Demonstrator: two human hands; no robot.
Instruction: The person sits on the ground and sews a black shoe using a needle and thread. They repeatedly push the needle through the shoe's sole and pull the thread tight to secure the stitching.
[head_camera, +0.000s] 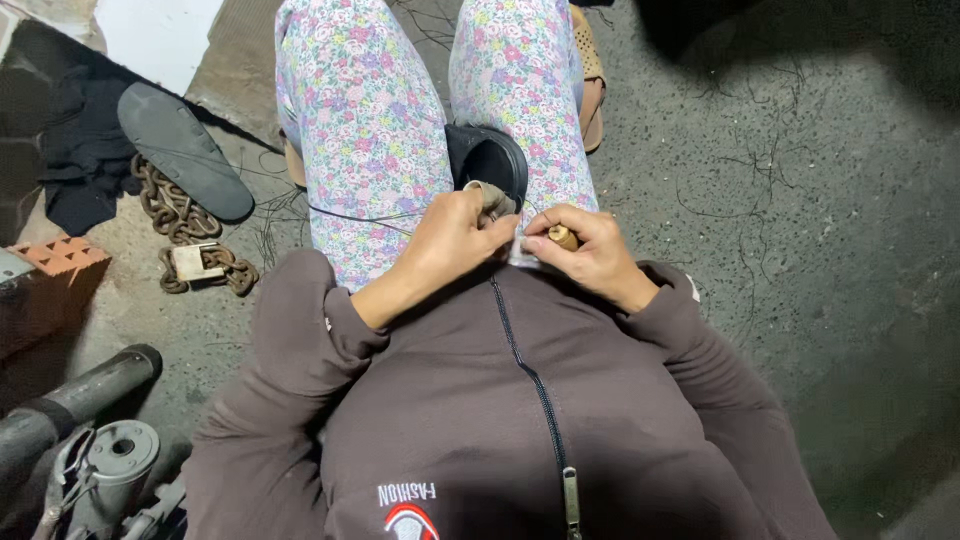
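- Two hands meet in the person's lap, just past the hem of the brown zip-up jacket (500, 420), so the work sits close to the body and steady between the knees.
- The left hand (455, 240) is curled tight, its fingertips pinching the grey upper edge of a black shoe (490, 165); the pinch seems meant to keep that edge taut and still.
- The shoe is wedged between the two floral-trousered legs (370, 120), which act as a clamp. Its opening faces up toward the camera; its long axis looks to run away from the person, along the legs, though most of its length is hidden.
- The right hand (590, 250) is closed around a small wooden-handled tool (563, 237). Only the rounded butt shows, so I cannot tell what the tip is; the handle appears to lie roughly crosswise, aimed toward the left hand and the shoe's edge.
- A dark thread (350, 215) runs leftward across the left thigh from under the left hand.
- On the concrete floor (800, 250) to the left lie a loose grey shoe sole (185, 150), a rusty chain (170, 205) with a padlock (195, 262), and a brick (60, 255), all well apart from the hands.
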